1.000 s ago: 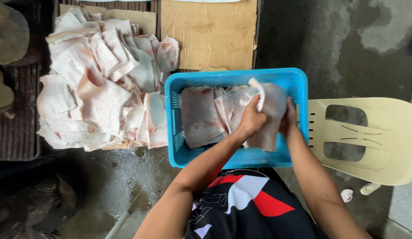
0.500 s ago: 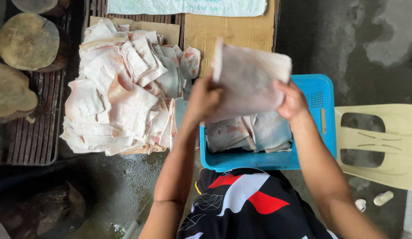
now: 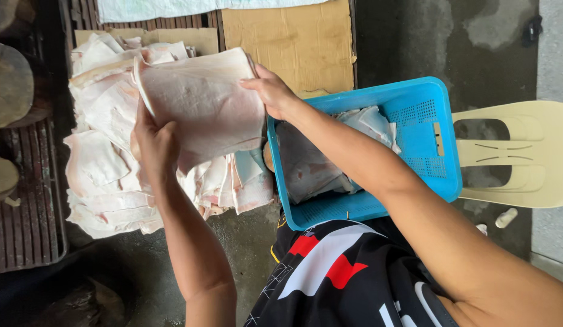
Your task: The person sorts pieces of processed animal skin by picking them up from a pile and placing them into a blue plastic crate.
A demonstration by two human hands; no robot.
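Observation:
Both my hands hold one large pale pink sheet of raw pork skin (image 3: 202, 103), spread flat above the big pile. My left hand (image 3: 153, 144) grips its lower left edge. My right hand (image 3: 270, 91) pinches its upper right corner. Under the sheet lies a heap of similar skin pieces (image 3: 106, 169) stacked on the ground. To the right stands a blue plastic basket (image 3: 426, 121) with more pieces (image 3: 311, 166) inside it, just under my right forearm.
A cream plastic chair (image 3: 523, 151) stands right of the basket. Brown cardboard (image 3: 293, 36) lies behind the pile and basket. A slatted dark mat (image 3: 27, 218) and round wooden blocks (image 3: 9, 85) are at the left. The wet concrete floor (image 3: 414, 42) stretches beyond. A small white bottle (image 3: 506, 217) lies under the chair.
The skin sheet was lifted out of the blue basket and carried left; it now hangs spread over the pile, with both hands still on it.

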